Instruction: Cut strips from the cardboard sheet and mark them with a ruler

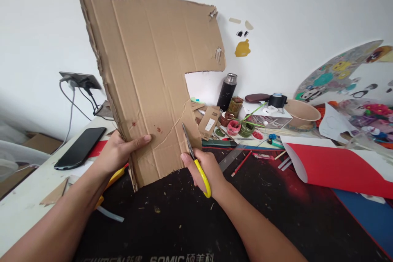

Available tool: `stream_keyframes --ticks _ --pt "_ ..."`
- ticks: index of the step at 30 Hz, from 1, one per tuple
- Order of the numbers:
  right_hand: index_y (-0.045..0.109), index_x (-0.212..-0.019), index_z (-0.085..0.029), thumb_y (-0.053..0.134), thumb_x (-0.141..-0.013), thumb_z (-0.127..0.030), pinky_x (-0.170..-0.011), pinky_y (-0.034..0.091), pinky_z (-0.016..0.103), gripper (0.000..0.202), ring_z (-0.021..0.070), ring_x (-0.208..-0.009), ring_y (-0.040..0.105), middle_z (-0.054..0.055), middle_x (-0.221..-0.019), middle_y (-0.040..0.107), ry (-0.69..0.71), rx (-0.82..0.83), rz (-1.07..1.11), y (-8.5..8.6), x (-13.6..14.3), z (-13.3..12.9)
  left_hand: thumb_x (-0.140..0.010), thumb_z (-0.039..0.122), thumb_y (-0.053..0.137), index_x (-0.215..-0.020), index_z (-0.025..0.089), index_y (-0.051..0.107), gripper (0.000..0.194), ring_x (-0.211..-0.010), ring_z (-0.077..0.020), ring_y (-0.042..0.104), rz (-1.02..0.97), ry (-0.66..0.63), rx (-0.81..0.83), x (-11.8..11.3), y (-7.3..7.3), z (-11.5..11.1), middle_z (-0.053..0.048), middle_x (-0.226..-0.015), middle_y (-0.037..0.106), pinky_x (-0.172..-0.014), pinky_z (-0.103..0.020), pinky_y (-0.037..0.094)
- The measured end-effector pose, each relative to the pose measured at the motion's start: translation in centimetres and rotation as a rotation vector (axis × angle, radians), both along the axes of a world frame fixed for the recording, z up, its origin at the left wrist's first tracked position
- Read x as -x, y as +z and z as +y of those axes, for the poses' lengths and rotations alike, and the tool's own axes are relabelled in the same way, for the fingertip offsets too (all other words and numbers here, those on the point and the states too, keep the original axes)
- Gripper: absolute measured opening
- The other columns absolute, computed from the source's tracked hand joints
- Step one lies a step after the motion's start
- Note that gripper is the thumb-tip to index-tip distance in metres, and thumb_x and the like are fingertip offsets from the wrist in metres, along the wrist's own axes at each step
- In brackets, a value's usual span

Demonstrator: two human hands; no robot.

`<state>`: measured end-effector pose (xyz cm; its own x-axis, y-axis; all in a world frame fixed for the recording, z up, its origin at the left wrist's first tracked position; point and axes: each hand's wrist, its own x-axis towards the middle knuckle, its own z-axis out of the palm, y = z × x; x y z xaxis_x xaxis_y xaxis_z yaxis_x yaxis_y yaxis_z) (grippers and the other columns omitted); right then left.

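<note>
- Closest to us, two bare forearms point(254, 221) sweep in from the lower left and lower right corners, over a black mat point(138, 233) with pale lettering along the bottom edge.
- Left hand point(121, 151), left of centre: it's gripping the cardboard point(153, 61) by its lower left edge, thumb flat on the front, fingers hidden behind.
- And there's that cardboard, tilted upright from upper left to centre (quite a notch in its right side!), a wavy line running across its lower part.
- Right hand point(208, 170), just below centre: closed around yellow-handled scissors point(202, 178), blades pointing up at the cardboard's lower right; how far they're parted, I cannot tell.
- Out at middle left, a black phone point(80, 147).
- Right of centre, a dark flask point(227, 91) behind paint pots point(233, 128); red paper point(337, 172) curls at lower right.
</note>
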<state>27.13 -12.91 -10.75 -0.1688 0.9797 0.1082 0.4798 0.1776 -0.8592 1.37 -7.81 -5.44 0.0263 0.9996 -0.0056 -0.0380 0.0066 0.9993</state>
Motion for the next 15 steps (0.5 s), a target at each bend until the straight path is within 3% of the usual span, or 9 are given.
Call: stream_keyframes --ticks 4,8,15 --pt "0.058 -0.083 -0.025 0.06 -0.104 -0.064 -0.053 0.045 0.026 0.044 0.0185 -0.051 0.068 -0.001 -0.058 0.066 0.042 0.073 0.06 -0.25 -0.22 0.13 -0.059 0.048 0.104 -0.111 0.015 0.082 0.065 -0.103 -0.0404 0.082 0.002 -0.006 0.012 -0.05 0.09 -0.04 -0.019 -0.12 0.084 -0.087 -0.046 0.071" --pt "0.061 -0.084 -0.024 0.065 -0.102 -0.064 -0.06 0.051 0.025 0.044 0.0197 -0.061 0.076 0.001 -0.066 0.075 0.067 0.073 0.094 0.08 -0.46 0.19 -0.057 0.048 0.105 -0.108 0.014 0.082 0.065 -0.098 -0.0403 0.083 -0.03 0.008 0.046 -0.39 0.48 -0.26 -0.02 -0.115 0.084 -0.085 -0.047 0.071" --pt "0.069 -0.092 -0.023 0.076 -0.093 -0.068 -0.057 0.048 0.025 0.046 0.0243 -0.07 0.079 0.006 -0.076 0.08 0.043 0.074 0.046 -0.18 -0.69 0.49 -0.053 0.047 0.106 -0.105 0.017 0.082 0.064 -0.099 -0.0416 0.083 -0.01 0.014 0.061 -0.05 0.42 -0.2 -0.018 -0.111 0.086 -0.087 -0.049 0.07"
